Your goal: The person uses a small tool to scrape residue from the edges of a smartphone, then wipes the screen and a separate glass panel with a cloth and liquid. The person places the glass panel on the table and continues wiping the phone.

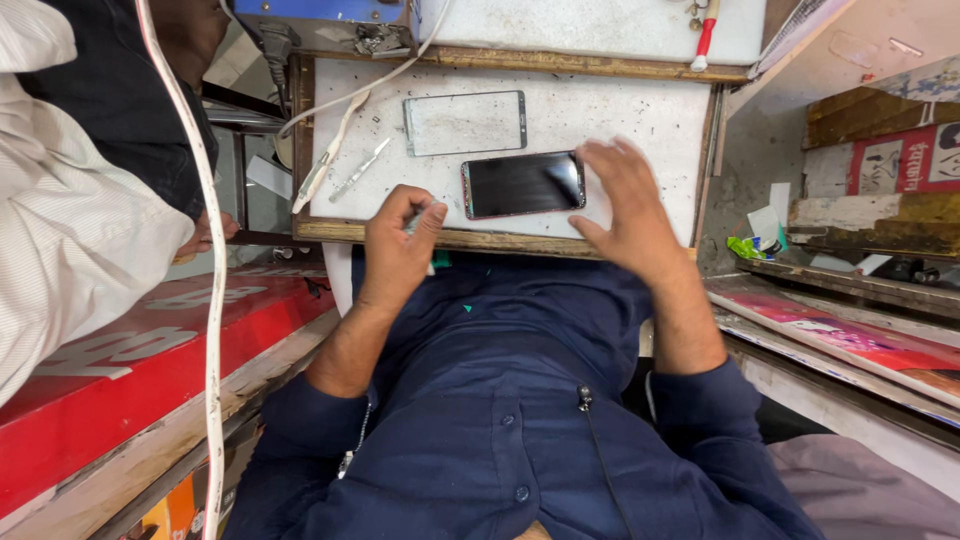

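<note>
A dark smartphone (522,184) with a reddish rim lies face up on a white, speckled work board (640,120). My right hand (628,210) is spread open at the phone's right end, its fingertips at that edge. My left hand (398,245) rests on the board's front edge, left of the phone. Its thumb and fingers are pinched on a small thin grey piece (414,221), which is mostly hidden. A bare glass screen panel (465,122) lies just behind the phone.
Metal tweezers (362,170) and a white cable end (325,165) lie at the board's left. A red-handled tool (705,35) and a blue device (320,12) sit at the back. Another person in a striped white shirt (70,230) stands left. A white cable (213,300) hangs there.
</note>
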Tool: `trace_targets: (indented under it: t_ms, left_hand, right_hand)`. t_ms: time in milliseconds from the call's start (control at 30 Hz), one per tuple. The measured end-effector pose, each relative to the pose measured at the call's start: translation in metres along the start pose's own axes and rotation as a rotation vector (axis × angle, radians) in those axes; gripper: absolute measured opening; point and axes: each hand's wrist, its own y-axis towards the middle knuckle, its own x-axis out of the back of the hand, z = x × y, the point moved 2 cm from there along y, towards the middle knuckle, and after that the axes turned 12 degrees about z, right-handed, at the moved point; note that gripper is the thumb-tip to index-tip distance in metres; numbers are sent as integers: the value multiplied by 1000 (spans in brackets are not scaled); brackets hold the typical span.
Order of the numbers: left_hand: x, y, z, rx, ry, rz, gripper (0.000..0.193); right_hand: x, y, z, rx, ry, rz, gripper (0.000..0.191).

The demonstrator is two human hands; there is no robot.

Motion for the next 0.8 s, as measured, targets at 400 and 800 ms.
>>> trace_targets:
  t_ms: [400, 800]
  left_hand:
    - [4, 5, -3, 282, -238, 59, 22]
    - [2, 24, -8, -52, 588, -53, 26]
  right_hand:
    - [-22, 7, -20, -147, 21, 75, 78]
    - [-90, -6, 34, -85, -51, -126, 80]
